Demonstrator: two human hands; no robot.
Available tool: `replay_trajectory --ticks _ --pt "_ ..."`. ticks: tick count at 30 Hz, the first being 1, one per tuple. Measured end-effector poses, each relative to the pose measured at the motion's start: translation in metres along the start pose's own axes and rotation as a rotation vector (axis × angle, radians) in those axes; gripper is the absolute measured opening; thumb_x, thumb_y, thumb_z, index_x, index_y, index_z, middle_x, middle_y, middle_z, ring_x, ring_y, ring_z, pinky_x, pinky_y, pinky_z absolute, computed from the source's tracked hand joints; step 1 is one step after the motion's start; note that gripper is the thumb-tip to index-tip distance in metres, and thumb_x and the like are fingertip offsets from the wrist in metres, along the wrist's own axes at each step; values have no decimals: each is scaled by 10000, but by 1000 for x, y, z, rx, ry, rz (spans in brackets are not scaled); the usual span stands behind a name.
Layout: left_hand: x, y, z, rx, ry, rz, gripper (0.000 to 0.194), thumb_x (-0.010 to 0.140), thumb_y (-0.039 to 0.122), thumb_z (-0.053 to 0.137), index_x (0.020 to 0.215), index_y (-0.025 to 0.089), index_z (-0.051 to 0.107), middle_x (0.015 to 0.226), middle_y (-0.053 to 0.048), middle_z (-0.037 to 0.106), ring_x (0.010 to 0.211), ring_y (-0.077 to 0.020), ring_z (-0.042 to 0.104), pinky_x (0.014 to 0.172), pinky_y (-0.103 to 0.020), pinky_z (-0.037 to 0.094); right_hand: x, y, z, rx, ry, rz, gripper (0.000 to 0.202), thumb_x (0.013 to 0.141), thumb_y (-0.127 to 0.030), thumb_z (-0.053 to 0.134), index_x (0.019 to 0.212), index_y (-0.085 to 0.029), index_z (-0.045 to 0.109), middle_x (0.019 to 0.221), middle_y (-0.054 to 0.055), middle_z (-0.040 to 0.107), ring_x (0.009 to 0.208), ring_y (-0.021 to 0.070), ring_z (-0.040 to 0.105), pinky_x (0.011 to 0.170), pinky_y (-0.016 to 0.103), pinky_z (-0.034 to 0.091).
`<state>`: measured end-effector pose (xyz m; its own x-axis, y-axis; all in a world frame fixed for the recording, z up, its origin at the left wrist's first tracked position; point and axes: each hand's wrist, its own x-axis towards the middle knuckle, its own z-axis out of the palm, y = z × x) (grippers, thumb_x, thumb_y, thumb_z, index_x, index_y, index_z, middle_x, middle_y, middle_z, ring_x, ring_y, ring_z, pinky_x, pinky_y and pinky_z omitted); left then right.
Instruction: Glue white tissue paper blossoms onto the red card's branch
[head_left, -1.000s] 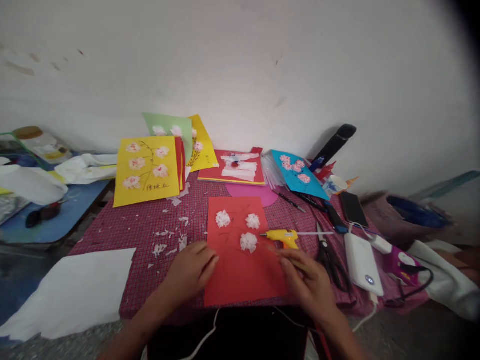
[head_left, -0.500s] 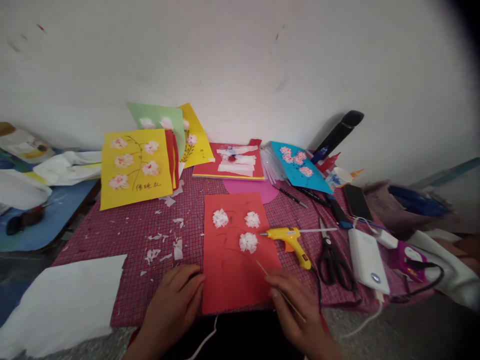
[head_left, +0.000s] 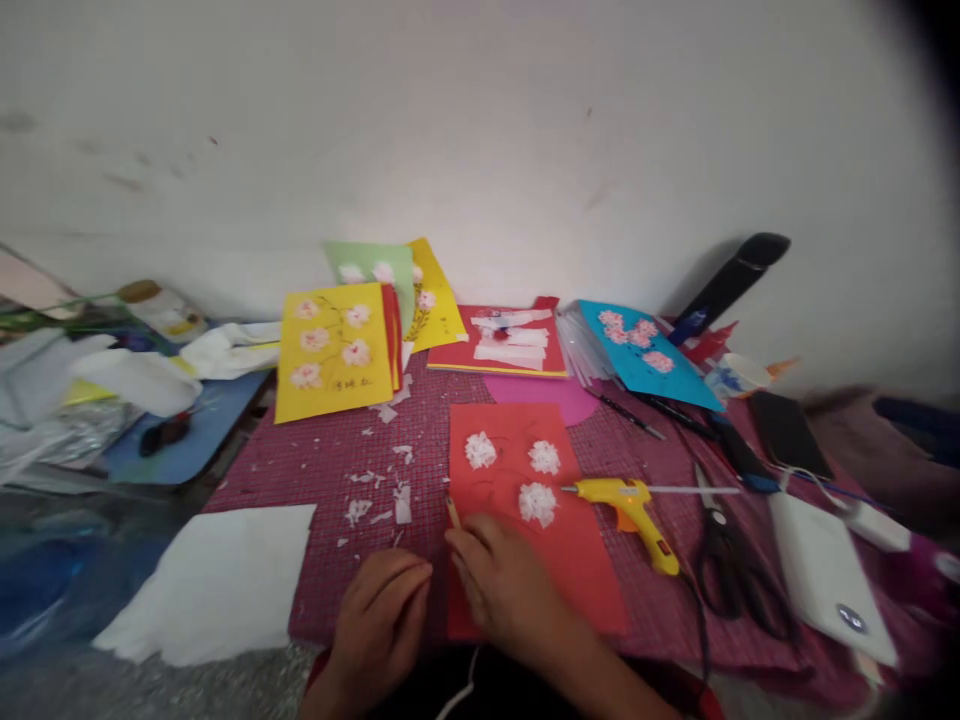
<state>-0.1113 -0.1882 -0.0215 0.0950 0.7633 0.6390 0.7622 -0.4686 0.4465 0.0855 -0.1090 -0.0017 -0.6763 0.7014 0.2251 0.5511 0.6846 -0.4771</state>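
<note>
A red sheet of paper (head_left: 574,585) lies in front of me with faint curved lines and three white crumpled-paper flowers, one being the lower flower (head_left: 538,504). My right hand (head_left: 506,575) reaches across the sheet to its left edge. It is closed around a thin wooden stick (head_left: 454,513), whose dark tip points up and left; the rest is hidden by the fingers. To the left of the sheet, my left hand (head_left: 384,605) rests at the table's front edge, fingers curled together, with nothing seen in it. A yellow glue gun (head_left: 628,505) lies with its nozzle over the sheet's right edge.
Black-handled scissors (head_left: 739,575) and a white power bank (head_left: 829,570) lie on the right. White paper scraps (head_left: 403,503) litter the checked cloth. Finished flower cards, such as a yellow card (head_left: 330,345) and a blue card (head_left: 660,360), stand behind. White paper (head_left: 225,570) hangs over the left front.
My right hand has moved left over the red sheet with the stick, from the lower right to the left edge. My left hand has come off the sheet's edge. The view has shifted left.
</note>
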Motion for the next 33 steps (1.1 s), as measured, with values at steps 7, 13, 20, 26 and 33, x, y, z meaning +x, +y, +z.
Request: replay_trajectory --ticks 7,13,20,26,33 --pt "33 -45 -33 197 -246 -154 169 983 211 547 1061 219 696 1026 -73 713 975 -209 659 891 -359 548 -16 -1 10 -40 69 -17 564 863 -33 505 1402 -185 564 1220 157 697 1073 286 674 917 444 592" --pt "113 -116 -41 445 -459 -311 230 999 261 491 942 177 698 967 -103 691 977 -245 637 908 -377 489 -62 8 11 64 256 -68 305 920 -126 537 1197 -213 628 1038 120 750 890 234 755 774 324 646" --pt "150 -145 3 476 -478 -400 238 965 275 537 880 139 712 942 -136 672 951 -244 636 902 -351 461 -83 10 18 90 236 -51 267 934 -137 569 1173 -227 646 1013 89 766 869 217 773 764 291 650" --pt "144 -143 -6 375 -361 -473 279 965 285 498 882 133 717 970 -139 702 972 -251 635 906 -361 466 -91 15 -3 162 272 -44 242 943 -149 582 1157 -240 651 977 83 776 840 217 778 753 277 650" --pt "111 -78 -24 -298 -218 -716 355 911 495 579 840 169 701 737 -11 685 671 -160 616 628 -260 471 -92 13 -29 179 294 85 222 980 -145 519 1138 -243 641 987 79 744 874 206 744 778 300 624"
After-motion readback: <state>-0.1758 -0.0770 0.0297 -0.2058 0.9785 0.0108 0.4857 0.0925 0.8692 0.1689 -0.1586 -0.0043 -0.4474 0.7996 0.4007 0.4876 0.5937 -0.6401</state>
